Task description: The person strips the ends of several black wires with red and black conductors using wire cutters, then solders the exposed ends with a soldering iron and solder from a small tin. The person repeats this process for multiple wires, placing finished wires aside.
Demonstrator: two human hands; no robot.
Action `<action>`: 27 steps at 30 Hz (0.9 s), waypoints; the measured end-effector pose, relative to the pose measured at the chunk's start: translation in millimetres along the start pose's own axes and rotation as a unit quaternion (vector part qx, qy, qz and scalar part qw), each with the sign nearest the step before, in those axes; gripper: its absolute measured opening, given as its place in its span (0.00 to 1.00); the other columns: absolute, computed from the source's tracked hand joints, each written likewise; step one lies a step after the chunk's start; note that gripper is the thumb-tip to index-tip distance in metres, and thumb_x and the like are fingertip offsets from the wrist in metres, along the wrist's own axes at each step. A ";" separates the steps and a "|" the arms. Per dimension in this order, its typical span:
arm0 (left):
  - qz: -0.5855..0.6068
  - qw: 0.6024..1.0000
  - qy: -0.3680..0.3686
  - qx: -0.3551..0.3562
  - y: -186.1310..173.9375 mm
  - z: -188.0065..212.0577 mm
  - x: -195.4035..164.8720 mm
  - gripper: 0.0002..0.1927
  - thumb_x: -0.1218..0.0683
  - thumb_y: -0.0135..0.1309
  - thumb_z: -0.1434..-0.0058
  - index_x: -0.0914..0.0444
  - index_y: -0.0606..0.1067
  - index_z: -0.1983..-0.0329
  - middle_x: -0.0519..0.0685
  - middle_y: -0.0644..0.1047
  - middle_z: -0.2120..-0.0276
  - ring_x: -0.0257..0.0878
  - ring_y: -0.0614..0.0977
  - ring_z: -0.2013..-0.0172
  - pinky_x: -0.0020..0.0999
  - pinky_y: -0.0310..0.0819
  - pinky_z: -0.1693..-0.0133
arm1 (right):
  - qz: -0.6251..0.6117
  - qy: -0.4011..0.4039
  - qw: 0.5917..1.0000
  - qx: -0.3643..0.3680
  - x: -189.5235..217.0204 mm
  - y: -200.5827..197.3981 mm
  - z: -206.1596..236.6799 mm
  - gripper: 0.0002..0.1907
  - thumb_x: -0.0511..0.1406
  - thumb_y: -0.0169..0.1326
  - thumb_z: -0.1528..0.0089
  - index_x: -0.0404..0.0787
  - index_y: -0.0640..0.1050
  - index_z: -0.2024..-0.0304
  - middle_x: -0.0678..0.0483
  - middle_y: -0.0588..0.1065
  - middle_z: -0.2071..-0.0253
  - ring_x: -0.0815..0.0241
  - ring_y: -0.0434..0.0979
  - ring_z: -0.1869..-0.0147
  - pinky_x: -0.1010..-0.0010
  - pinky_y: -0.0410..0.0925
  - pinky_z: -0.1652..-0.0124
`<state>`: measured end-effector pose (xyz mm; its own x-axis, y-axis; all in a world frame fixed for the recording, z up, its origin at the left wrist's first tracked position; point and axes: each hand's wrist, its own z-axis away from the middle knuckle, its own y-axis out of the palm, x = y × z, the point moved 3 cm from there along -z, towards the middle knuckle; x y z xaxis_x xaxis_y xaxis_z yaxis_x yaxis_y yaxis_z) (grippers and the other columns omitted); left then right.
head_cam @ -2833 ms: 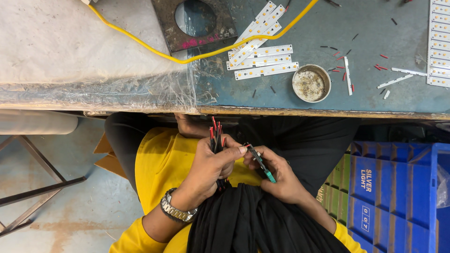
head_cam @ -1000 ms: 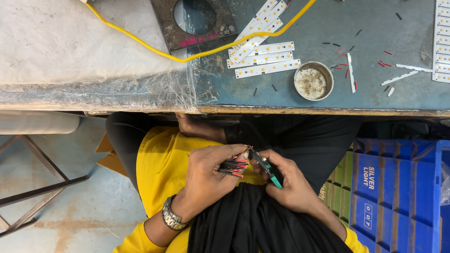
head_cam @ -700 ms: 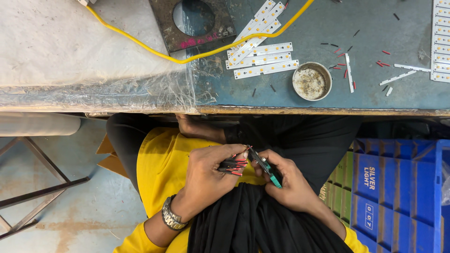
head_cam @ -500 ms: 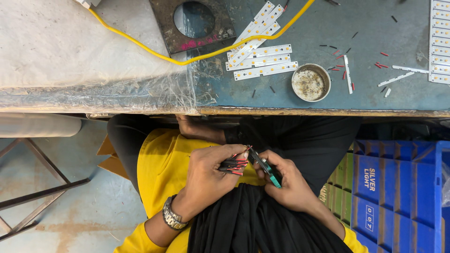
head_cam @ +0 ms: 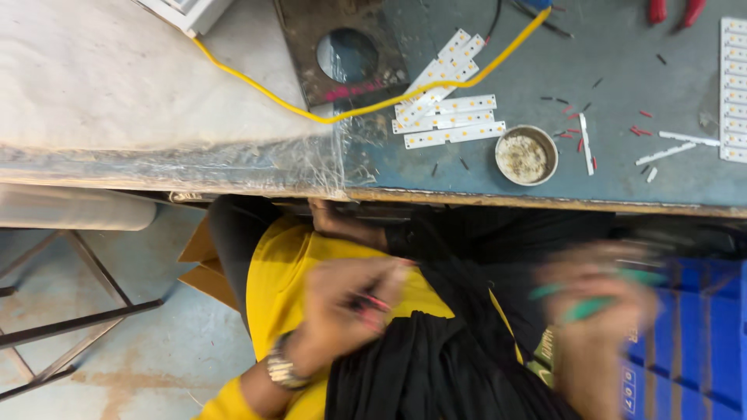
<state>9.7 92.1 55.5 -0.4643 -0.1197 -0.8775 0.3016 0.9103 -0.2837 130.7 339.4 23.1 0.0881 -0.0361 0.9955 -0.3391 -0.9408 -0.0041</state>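
Hands now apart, right hand [head_cam: 595,311] blurred gripping green tool [head_cam: 583,309], left hand [head_cam: 350,307] pinching red-black wires [head_cam: 372,302], details smeared.

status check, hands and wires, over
Left hand closed on red and black wires. Right hand blurred, gripping green-handled tool. Hands apart, nothing between.

The workbench [head_cam: 622,183] has a grey-blue top and fills the upper part of the view. At its 9 o'clock side lies a pale sheet [head_cam: 117,85] under clear plastic film [head_cam: 257,167]. A yellow cable [head_cam: 366,109] runs across it from 11 o'clock toward 1 o'clock. Near the centre lie white LED strips [head_cam: 447,117], beside a dark metal plate [head_cam: 342,50] with a round hole. At 3 o'clock from the strips stands a small round tin [head_cam: 526,155], with short red and black wire pieces [head_cam: 576,117] scattered around it. More white strips [head_cam: 733,89] lie at the right edge.
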 end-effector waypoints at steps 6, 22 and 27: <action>0.098 0.975 -0.197 0.041 21.2 5.0 17.1 0.04 0.59 0.62 0.38 0.66 0.80 0.66 0.41 0.72 0.81 0.24 0.69 0.78 0.24 0.62 0.76 | -0.323 0.022 0.943 -0.078 -12.2 -30.9 -7.0 0.24 0.23 0.48 0.53 0.41 0.72 0.53 0.55 0.67 0.66 0.65 0.63 0.67 0.71 0.58 0.63; 0.189 0.943 -0.265 0.075 24.4 0.7 27.2 0.10 0.58 0.47 0.34 0.64 0.65 0.51 0.44 0.68 0.69 0.31 0.65 0.69 0.29 0.62 0.66 | -0.321 0.136 0.934 0.074 -41.5 39.2 2.2 0.32 0.24 0.47 0.59 0.37 0.67 0.49 0.50 0.66 0.60 0.57 0.67 0.58 0.62 0.64 0.56; 0.192 0.954 -0.214 0.087 27.2 -5.0 23.2 0.06 0.58 0.46 0.30 0.65 0.64 0.54 0.45 0.68 0.67 0.31 0.67 0.65 0.31 0.66 0.62 | -0.227 0.139 0.951 0.157 -35.4 45.5 5.8 0.30 0.26 0.48 0.56 0.35 0.68 0.48 0.48 0.69 0.57 0.54 0.71 0.52 0.62 0.66 0.48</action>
<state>3.0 116.1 29.4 0.0806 0.0250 -0.9964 0.5313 0.8448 0.0641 117.7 295.9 -12.9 -0.1075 0.4482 0.8874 -0.0255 -0.8936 0.4482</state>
